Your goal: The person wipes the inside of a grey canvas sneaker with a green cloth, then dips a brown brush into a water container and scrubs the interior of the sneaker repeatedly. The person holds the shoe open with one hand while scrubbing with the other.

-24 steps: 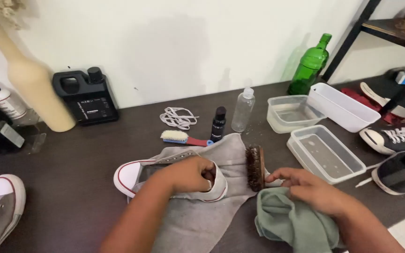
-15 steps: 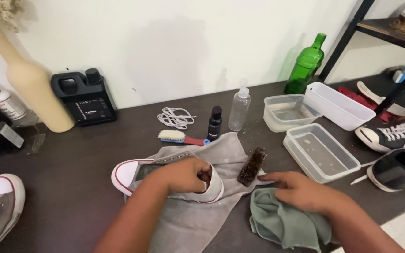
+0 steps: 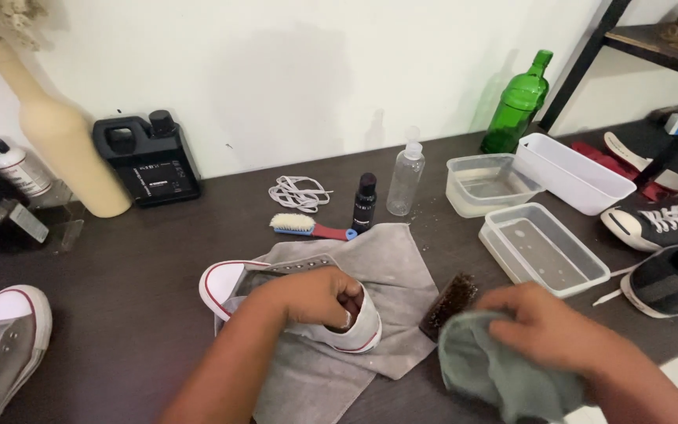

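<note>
On the grey towel (image 3: pixel 355 314), my left hand (image 3: pixel 319 294) grips the sneaker (image 3: pixel 276 286); my right hand (image 3: pixel 547 330) clutches the green cloth (image 3: pixel 480 369).

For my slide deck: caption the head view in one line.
Left hand grips a grey sneaker on a grey towel while right hand gathers a green cloth beside a bristle brush.

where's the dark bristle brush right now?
Head view, right of centre: the dark bristle brush lies on the table at the grey towel's right edge, just left of the right hand gripping the green cloth.
</note>
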